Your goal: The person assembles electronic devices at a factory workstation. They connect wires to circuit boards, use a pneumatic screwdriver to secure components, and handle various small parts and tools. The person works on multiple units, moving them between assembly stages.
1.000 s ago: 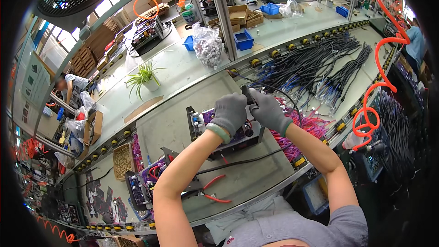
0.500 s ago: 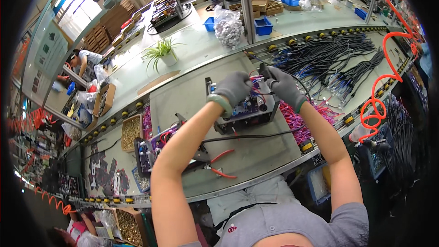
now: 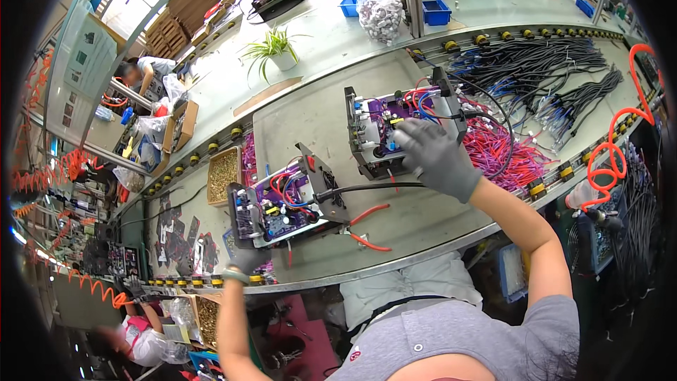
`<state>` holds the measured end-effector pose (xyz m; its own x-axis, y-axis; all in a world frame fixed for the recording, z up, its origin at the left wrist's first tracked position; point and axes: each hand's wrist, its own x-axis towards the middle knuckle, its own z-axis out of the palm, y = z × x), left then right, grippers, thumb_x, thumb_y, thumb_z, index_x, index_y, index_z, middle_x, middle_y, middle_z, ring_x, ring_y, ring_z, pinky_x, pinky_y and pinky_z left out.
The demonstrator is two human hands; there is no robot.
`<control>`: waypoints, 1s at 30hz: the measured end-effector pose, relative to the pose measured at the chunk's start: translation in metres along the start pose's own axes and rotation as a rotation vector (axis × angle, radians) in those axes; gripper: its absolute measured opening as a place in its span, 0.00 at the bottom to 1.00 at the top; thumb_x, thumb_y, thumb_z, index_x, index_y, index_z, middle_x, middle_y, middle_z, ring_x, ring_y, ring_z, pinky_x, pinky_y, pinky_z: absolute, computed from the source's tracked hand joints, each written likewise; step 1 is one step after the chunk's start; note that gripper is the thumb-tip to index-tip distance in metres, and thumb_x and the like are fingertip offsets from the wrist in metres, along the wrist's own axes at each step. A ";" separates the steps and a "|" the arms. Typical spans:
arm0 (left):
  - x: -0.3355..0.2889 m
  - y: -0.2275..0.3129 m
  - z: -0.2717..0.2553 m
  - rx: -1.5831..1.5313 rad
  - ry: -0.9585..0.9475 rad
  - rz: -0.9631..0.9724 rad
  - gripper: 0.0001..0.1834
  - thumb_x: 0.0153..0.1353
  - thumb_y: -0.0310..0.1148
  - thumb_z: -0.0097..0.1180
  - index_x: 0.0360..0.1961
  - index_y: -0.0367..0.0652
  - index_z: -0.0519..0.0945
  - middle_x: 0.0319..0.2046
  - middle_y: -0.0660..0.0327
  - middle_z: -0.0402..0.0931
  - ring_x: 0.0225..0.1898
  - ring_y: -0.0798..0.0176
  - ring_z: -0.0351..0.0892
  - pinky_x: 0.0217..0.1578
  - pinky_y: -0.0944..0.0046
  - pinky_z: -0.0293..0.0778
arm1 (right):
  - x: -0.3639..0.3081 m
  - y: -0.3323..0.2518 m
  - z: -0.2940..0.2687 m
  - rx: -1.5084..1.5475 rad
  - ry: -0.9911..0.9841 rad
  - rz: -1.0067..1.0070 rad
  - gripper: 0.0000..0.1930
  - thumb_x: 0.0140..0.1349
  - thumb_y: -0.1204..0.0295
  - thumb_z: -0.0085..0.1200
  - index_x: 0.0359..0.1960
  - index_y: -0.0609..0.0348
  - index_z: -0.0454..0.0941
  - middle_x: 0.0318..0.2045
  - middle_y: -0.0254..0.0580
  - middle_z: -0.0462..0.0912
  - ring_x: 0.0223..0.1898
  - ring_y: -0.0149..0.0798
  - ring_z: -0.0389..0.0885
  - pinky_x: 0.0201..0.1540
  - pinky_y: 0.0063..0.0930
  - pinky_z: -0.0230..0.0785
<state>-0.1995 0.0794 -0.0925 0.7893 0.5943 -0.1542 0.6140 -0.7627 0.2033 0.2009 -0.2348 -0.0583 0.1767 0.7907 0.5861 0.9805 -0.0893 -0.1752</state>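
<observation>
that purple-boarded, black-sided metal box (image 3: 398,114) looks weighty, best held by its frame (image 3: 374,167); the grey-gloved right hand (image 3: 438,159) is unclenched, the blurred left hand (image 3: 249,259) i can't tell.

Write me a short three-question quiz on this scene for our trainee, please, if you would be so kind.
1. Multiple choice: where do the pliers lie?
A) in a carton
B) on the worktop
C) beside the plant

2. Fill in the gap: the person's ____ hand is the one nearer the right-hand unit; the other is by the left-hand unit.

3. True or false: both of the person's hands are bare.

Key:
1. B.
2. Right: the right hand is at that unit's near side.
3. False: the right hand and the left hand both wear grey gloves.
</observation>
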 end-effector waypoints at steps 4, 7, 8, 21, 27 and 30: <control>0.013 -0.056 0.076 -0.562 0.131 0.062 0.36 0.48 0.26 0.71 0.60 0.42 0.69 0.46 0.60 0.77 0.44 0.63 0.78 0.48 0.60 0.76 | 0.016 0.020 0.026 -0.179 0.027 -0.127 0.28 0.51 0.70 0.61 0.57 0.55 0.73 0.62 0.43 0.70 0.65 0.49 0.64 0.67 0.43 0.55; 0.023 0.002 0.015 -0.943 -0.123 -0.277 0.35 0.49 0.21 0.67 0.60 0.39 0.67 0.40 0.58 0.78 0.36 0.66 0.81 0.39 0.62 0.80 | 0.056 0.049 0.025 -0.132 0.000 -0.055 0.29 0.49 0.69 0.62 0.57 0.56 0.74 0.60 0.45 0.72 0.63 0.51 0.69 0.63 0.43 0.62; 0.030 0.014 -0.008 -0.927 -0.099 -0.347 0.29 0.53 0.23 0.64 0.57 0.38 0.70 0.34 0.59 0.79 0.29 0.67 0.81 0.31 0.63 0.80 | 0.073 0.066 0.029 -0.087 0.045 -0.019 0.27 0.50 0.68 0.62 0.55 0.56 0.75 0.59 0.46 0.74 0.59 0.52 0.72 0.61 0.43 0.65; 0.130 -0.008 -0.026 -0.486 0.260 -0.302 0.22 0.58 0.46 0.52 0.34 0.35 0.81 0.20 0.54 0.78 0.20 0.59 0.79 0.24 0.59 0.74 | 0.150 0.123 0.070 -0.193 -0.257 0.480 0.17 0.69 0.55 0.45 0.44 0.50 0.80 0.44 0.47 0.82 0.47 0.53 0.80 0.49 0.48 0.71; 0.046 0.023 -0.021 -0.432 0.104 -0.368 0.25 0.58 0.48 0.54 0.41 0.32 0.78 0.35 0.40 0.81 0.40 0.44 0.83 0.44 0.51 0.76 | 0.095 0.082 0.046 -0.100 -0.211 0.194 0.13 0.67 0.59 0.48 0.41 0.50 0.82 0.47 0.38 0.82 0.46 0.49 0.80 0.51 0.41 0.70; 0.015 0.048 -0.017 -0.450 0.173 -0.374 0.27 0.58 0.48 0.54 0.43 0.31 0.77 0.40 0.37 0.80 0.46 0.40 0.80 0.49 0.49 0.73 | 0.079 0.062 0.036 -0.073 -0.193 0.096 0.11 0.65 0.61 0.52 0.41 0.50 0.81 0.46 0.38 0.82 0.45 0.48 0.80 0.50 0.41 0.70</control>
<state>-0.1580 0.0561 -0.0685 0.4857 0.8625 -0.1423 0.7579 -0.3343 0.5602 0.2723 -0.1561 -0.0509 0.2565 0.8770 0.4063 0.9649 -0.2074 -0.1614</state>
